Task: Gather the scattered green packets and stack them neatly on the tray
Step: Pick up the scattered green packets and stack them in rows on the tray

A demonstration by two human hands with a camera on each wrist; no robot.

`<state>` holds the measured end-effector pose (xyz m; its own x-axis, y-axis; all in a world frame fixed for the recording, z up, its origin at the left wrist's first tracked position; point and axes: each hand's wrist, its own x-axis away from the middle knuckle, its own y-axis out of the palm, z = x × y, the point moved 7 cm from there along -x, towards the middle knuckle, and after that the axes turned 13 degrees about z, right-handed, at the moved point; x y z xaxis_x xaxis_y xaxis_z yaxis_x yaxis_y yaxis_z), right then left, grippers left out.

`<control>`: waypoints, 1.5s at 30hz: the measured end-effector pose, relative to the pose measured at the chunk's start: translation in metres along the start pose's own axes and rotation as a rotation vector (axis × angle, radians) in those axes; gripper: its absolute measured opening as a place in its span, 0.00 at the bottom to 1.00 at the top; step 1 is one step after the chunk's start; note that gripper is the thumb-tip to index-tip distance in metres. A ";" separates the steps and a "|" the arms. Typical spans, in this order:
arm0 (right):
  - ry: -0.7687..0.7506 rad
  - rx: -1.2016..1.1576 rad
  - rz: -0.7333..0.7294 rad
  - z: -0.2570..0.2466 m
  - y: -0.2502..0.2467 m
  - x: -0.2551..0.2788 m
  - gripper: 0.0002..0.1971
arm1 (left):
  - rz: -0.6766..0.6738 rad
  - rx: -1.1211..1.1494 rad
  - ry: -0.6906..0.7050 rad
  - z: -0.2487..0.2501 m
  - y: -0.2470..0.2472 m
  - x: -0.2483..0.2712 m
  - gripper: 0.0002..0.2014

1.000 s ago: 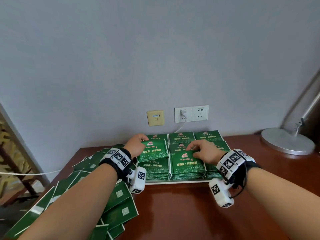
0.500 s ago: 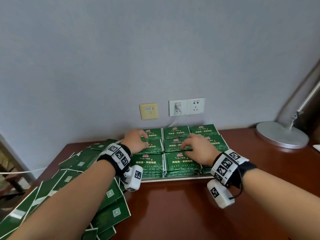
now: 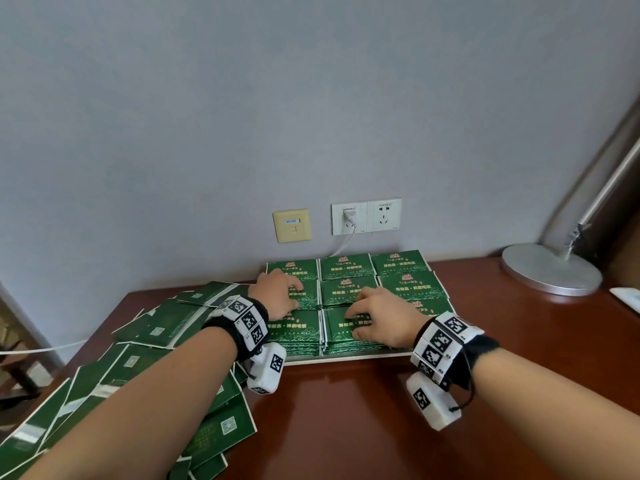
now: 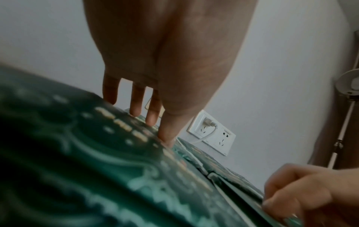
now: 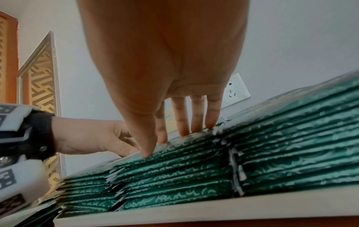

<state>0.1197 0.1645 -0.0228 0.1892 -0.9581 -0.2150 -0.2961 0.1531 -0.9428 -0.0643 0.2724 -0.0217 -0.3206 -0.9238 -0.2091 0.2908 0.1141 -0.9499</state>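
A white tray (image 3: 349,359) at the back of the table carries green packets (image 3: 408,287) in three rows of three stacks. My left hand (image 3: 278,295) lies on the left middle stack, its straight fingers (image 4: 136,106) pressing the top packet (image 4: 108,153). My right hand (image 3: 379,315) spans the front middle stack (image 3: 346,336): its thumb touches the near edge and the fingers (image 5: 196,119) touch the far edge. Loose green packets (image 3: 156,323) lie scattered and overlapping, backs up, over the table's left side. The tray's rim (image 5: 194,212) shows below the stacked edges (image 5: 272,153).
Bare brown tabletop (image 3: 363,427) lies in front of the tray. A round metal lamp base (image 3: 551,273) stands at the back right. On the wall behind the tray are sockets (image 3: 366,216) with a white cable plugged in. A gold lattice screen (image 5: 39,86) stands to the left.
My left hand has laid the packet it held raised flat onto the left middle stack. My right hand has slid a little nearer over the front middle stack.
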 end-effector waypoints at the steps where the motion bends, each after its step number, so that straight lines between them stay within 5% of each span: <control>1: 0.004 -0.006 0.005 0.000 0.000 0.001 0.23 | 0.010 0.005 0.005 0.001 -0.001 0.000 0.18; 11: 0.097 -0.076 0.126 -0.015 -0.029 0.014 0.18 | 0.102 0.056 0.009 0.004 -0.039 0.033 0.14; 20: 0.023 -0.049 0.134 -0.092 -0.043 0.037 0.18 | 0.100 0.164 0.004 -0.015 -0.088 0.119 0.12; 37: -0.177 -0.086 -0.096 -0.265 0.047 0.056 0.19 | 0.108 0.104 -0.245 -0.153 -0.118 0.282 0.17; 45: -0.027 -0.192 -0.036 -0.284 0.077 0.032 0.14 | 0.147 0.115 -0.339 -0.204 -0.117 0.318 0.17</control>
<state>-0.1631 0.0771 -0.0302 0.2277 -0.9548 -0.1911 -0.4609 0.0672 -0.8849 -0.3843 0.0395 -0.0244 0.0425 -0.9712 -0.2346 0.4168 0.2306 -0.8793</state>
